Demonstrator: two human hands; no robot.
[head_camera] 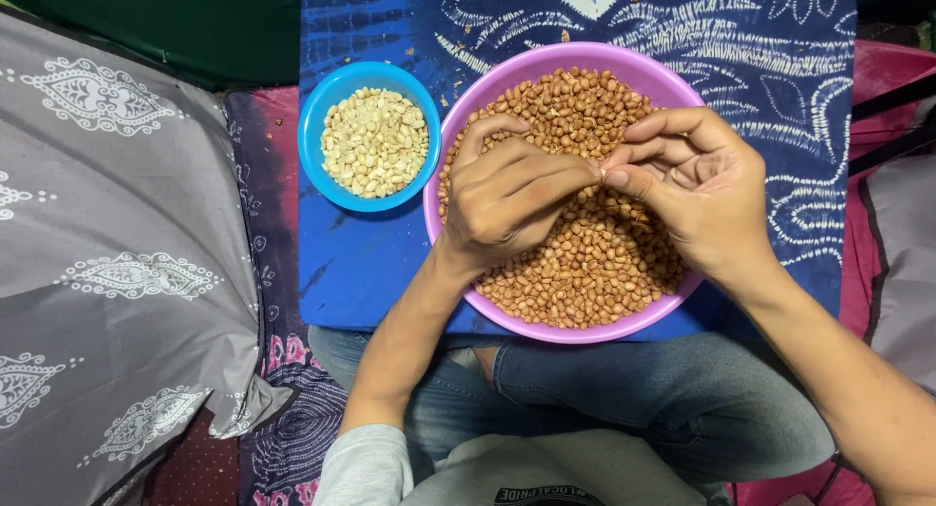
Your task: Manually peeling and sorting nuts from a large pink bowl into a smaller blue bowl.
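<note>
My left hand (507, 199) and my right hand (697, 189) hover together over the purple bowl (585, 58), fingertips meeting above its middle. Both hands are curled nearly closed, and between their fingertips I pinch one small peanut (606, 171), barely visible, so I cannot tell which hand grips it more. The purple bowl is heaped with brown, skin-on peanuts (595, 262) and sits on a blue patterned cloth (760, 67) in front of my crossed legs in jeans (663, 389). Just left of it, touching its rim or nearly so, stands a smaller blue bowl (331, 97) holding pale, skinless peanuts (375, 140). A grey patterned fabric (117, 272) lies to my left.
</note>
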